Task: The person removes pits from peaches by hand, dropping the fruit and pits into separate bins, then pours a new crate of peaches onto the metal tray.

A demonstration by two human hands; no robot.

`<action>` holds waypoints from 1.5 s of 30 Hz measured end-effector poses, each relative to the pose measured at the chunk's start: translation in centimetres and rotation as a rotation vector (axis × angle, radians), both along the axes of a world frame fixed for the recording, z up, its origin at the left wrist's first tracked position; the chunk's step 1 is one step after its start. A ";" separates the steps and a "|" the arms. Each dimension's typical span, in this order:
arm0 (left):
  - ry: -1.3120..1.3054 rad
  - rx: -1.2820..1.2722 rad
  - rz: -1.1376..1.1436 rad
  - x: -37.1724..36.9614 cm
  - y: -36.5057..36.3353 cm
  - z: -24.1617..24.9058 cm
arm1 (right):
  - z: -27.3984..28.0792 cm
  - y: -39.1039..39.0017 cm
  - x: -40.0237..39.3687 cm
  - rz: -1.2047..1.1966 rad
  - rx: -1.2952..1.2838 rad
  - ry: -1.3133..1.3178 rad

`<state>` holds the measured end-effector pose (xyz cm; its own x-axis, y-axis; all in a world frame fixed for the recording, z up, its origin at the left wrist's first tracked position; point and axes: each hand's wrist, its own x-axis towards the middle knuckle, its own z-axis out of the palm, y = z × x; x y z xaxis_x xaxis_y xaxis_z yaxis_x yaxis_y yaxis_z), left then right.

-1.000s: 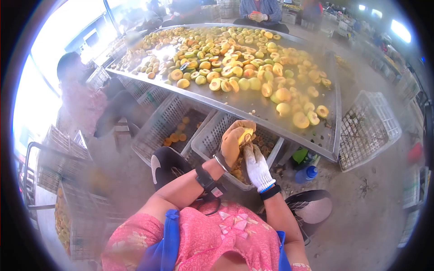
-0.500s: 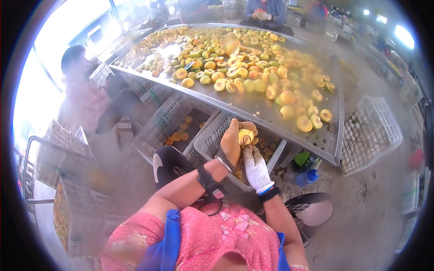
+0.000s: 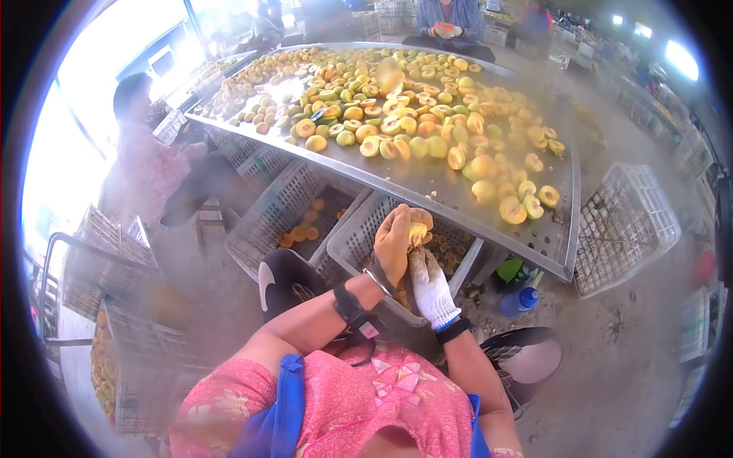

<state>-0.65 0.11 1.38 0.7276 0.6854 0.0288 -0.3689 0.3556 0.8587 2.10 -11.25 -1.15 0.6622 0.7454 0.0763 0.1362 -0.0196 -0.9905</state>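
Note:
My left hand (image 3: 392, 243), with a wristwatch behind it, is closed around a yellow peach half (image 3: 417, 233). The fruit is partly covered by the fingers. Against its near side rests my right hand (image 3: 431, 286) in a white knit glove with soiled fingertips. Its fingers are bent together, and anything between them is hidden. Both hands are over a grey plastic crate (image 3: 351, 243) that has small fruit pieces in the bottom. Beyond it, a metal table (image 3: 366, 169) carries many halved peaches (image 3: 435, 145).
A second crate (image 3: 263, 217) with a few peach halves stands to the left. At the right an upright-tilted crate (image 3: 630, 229) leans by the table corner. A blue bottle (image 3: 521, 301) is on the floor. Co-workers sit at the left (image 3: 145, 153) and far side (image 3: 450, 19).
The peach half has turned in my hands, so its round cut face shows less. My left fingers have shifted slightly. The co-worker at the left has moved a little.

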 end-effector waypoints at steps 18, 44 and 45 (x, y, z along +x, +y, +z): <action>0.209 0.509 -0.502 -1.0 3.9 0.9 | -1.8 -1.3 -0.6 0.274 0.054 0.495; 0.153 -0.088 -0.539 -2.2 3.3 -0.4 | -1.8 -1.8 0.1 0.655 0.108 1.477; 0.142 -0.258 -0.517 -2.4 3.1 -0.3 | -1.6 -1.8 0.2 0.648 0.089 1.444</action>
<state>-3.08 3.22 1.06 0.9533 0.2132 -0.2139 0.0198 0.6626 0.7487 2.32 -13.02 -2.78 -0.2021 0.9464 -0.2521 -0.9198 -0.2718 -0.2831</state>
